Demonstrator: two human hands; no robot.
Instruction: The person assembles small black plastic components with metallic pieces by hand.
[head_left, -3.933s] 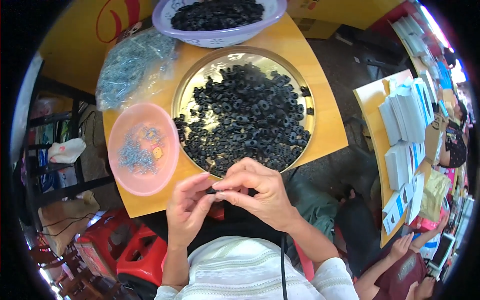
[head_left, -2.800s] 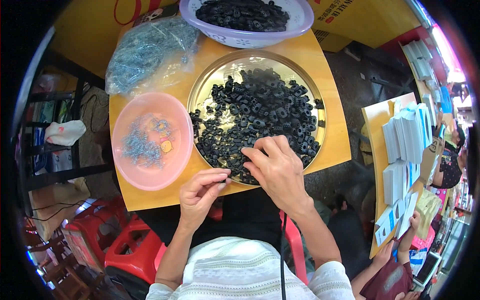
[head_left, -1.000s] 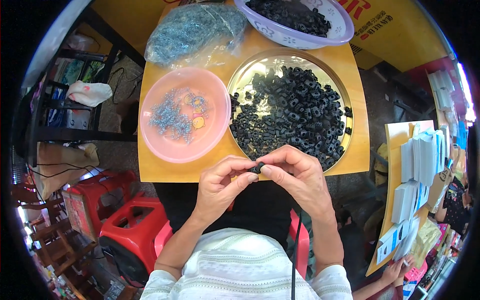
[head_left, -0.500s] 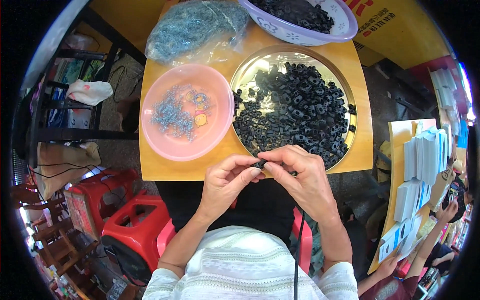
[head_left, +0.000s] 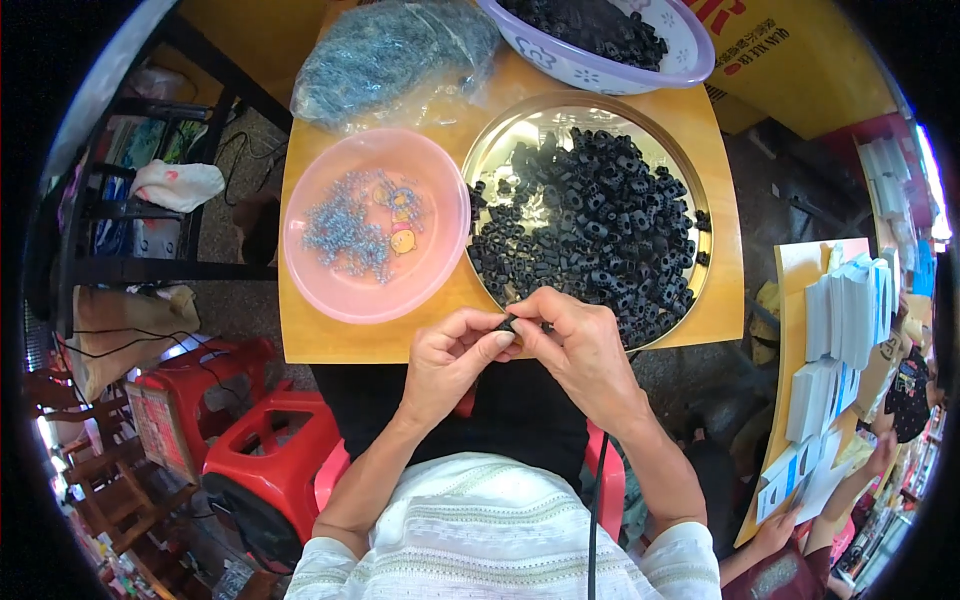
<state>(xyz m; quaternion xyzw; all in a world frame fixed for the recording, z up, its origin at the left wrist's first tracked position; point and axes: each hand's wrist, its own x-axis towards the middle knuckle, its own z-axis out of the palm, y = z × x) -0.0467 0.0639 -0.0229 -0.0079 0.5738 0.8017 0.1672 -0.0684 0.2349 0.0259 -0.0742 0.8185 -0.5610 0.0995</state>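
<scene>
At the near edge of the table, both hands meet over one small black plastic part, which looks like a cord lock piece. My left hand pinches it between thumb and fingertips. My right hand has closed its thumb and fingers on it from the other side. Fingers cover most of the part. Just beyond them lies a round gold tray, bearing a heap of black cord lock pieces. To its left, a pink bowl holds small bluish metal springs.
A clear plastic bag full of the same bluish springs lies at the back left. Behind the tray, a purple-rimmed basin contains more black pieces. Red stools stand at left. At right, a person's hand is beside stacked white cards.
My right hand has shifted slightly left, closer to the left hand, and the black part has moved a little left with it. The person at right has moved an arm.
</scene>
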